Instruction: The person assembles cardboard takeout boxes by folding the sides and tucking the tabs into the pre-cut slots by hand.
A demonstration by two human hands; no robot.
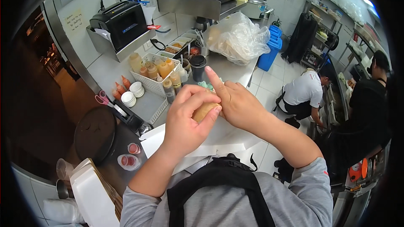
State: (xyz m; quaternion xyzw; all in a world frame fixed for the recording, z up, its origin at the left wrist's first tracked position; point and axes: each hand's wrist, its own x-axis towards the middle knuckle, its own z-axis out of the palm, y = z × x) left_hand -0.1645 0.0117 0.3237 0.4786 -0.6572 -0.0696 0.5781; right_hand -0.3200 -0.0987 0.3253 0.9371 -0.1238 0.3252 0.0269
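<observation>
In front of my chest, my left hand [189, 117] is closed around a tan, rounded thing [205, 112], whose kind I cannot make out because the fingers cover much of it. My right hand [240, 101] meets it from the right. Its index finger points up and away, while the other fingers curl in against the tan thing and are partly hidden. Beneath both hands lies an open white cardboard box [153, 140] on the counter. A black-lidded dark cup [198, 65] stands just beyond the hands, with a small green-and-white crumpled piece [206, 85] nearer to them.
A white basket [158, 85] of sauce bottles stands ahead left, beside stacked white small dishes [128, 98]. Small red-filled cups [129, 159] and cardboard pieces [94, 189] are at left. A large clear plastic bag [237, 38] covers the far counter. Two people [303, 94] work at right.
</observation>
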